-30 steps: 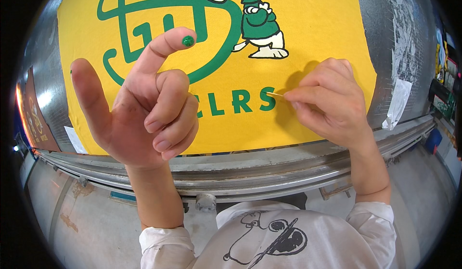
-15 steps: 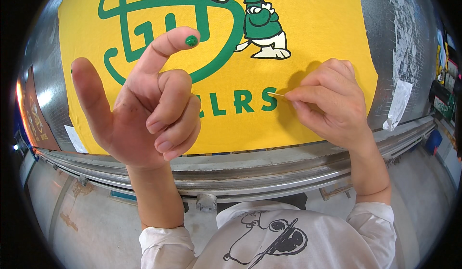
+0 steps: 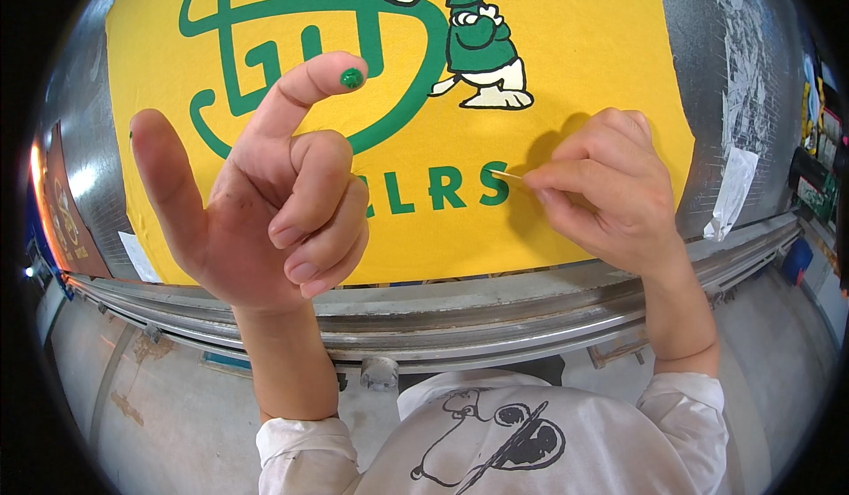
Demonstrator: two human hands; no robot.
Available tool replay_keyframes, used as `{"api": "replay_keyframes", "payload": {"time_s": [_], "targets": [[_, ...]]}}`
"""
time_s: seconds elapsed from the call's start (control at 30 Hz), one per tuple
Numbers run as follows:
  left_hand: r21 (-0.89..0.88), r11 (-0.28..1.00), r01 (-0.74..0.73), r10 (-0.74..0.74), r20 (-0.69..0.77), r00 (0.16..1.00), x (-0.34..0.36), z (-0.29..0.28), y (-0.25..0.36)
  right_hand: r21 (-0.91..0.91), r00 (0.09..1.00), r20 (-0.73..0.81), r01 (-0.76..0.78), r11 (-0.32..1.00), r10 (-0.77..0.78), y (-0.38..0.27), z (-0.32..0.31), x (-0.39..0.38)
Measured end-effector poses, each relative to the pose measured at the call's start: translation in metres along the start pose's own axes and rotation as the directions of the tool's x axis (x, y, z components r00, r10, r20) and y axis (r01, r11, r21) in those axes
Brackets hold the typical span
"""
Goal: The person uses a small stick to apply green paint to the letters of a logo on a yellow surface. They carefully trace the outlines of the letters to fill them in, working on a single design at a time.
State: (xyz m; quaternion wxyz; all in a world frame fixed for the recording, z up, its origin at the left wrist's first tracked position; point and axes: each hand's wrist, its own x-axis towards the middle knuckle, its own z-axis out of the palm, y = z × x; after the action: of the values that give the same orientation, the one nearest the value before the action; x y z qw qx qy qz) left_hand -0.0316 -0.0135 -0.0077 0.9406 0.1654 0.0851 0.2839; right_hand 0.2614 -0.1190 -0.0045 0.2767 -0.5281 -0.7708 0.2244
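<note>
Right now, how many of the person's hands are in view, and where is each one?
2. The left hand is raised over the yellow cloth, a green paint blob on its index fingertip. The right hand pinches a thin stick against the green print. None seems hidden.

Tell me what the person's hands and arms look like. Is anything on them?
Both hands are bare, no gloves. The left hand has a green paint blob on its index fingertip. The right hand shows none. White sleeves, pushed up, leave both forearms bare. No rings or watch show.
</note>
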Motion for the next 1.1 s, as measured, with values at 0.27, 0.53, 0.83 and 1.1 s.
{"api": "replay_keyframes", "payload": {"time_s": [0.27,0.53,0.83,1.1], "targets": [[-0.097,0.991,0.093,-0.106,-0.144,0.984,0.003,0.014,-0.014,0.133,0.996,-0.082,-0.023,0.991,0.034,0.001,-0.006,0.000],[-0.207,0.938,0.278,-0.312,-0.157,0.937,0.006,0.020,-0.027,0.144,0.968,-0.252,0.036,0.989,0.001,-0.009,-0.005,0.000],[-0.227,0.933,0.277,-0.319,-0.172,0.932,0.007,0.022,-0.031,0.135,0.976,-0.215,0.021,0.991,0.009,-0.007,-0.004,0.000],[-0.219,0.955,0.199,-0.230,-0.127,0.965,0.004,0.019,-0.025,0.152,0.980,-0.196,0.006,0.988,0.024,-0.007,-0.007,0.000]]}}
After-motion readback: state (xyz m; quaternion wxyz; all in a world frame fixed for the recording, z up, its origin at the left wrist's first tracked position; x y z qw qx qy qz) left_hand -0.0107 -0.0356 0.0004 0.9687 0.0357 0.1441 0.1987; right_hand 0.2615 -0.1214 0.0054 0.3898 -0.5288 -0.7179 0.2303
